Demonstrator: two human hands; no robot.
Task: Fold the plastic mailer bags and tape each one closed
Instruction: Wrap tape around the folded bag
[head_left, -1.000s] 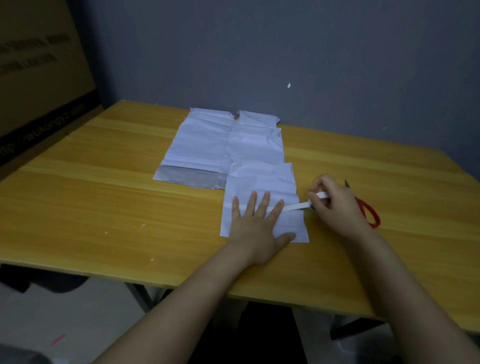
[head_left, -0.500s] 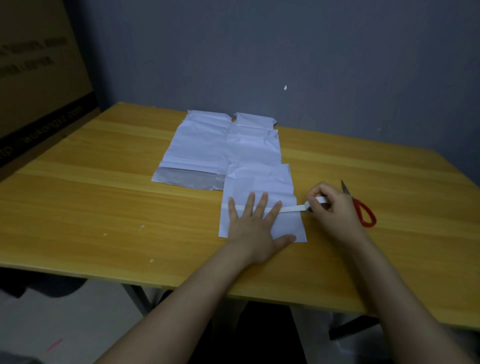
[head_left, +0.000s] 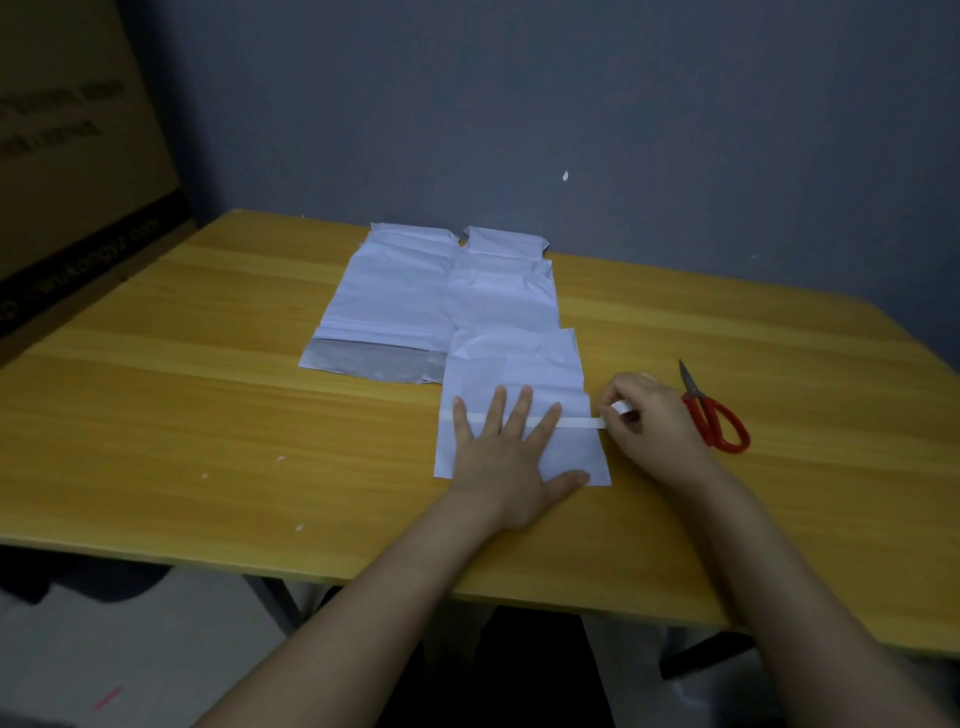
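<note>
A folded white mailer bag (head_left: 519, 371) lies on the wooden table (head_left: 208, 415) near its front edge. My left hand (head_left: 511, 457) presses flat on the bag with fingers spread. A thin white tape strip (head_left: 582, 422) runs across the bag under my left fingers and out past its right edge. My right hand (head_left: 654, 415) pinches the strip's right end just beside the bag. Two more white mailer bags (head_left: 415, 291) lie flat behind, one showing a grey flap (head_left: 363, 361).
Red-handled scissors (head_left: 711, 415) lie on the table right of my right hand. A large cardboard box (head_left: 67, 171) leans at the far left. A grey wall stands behind the table. Small white scraps dot the tabletop at the front left.
My right hand has drawn the tape strip lower and closer to the bag's right edge. My left hand has stayed pressed on the bag.
</note>
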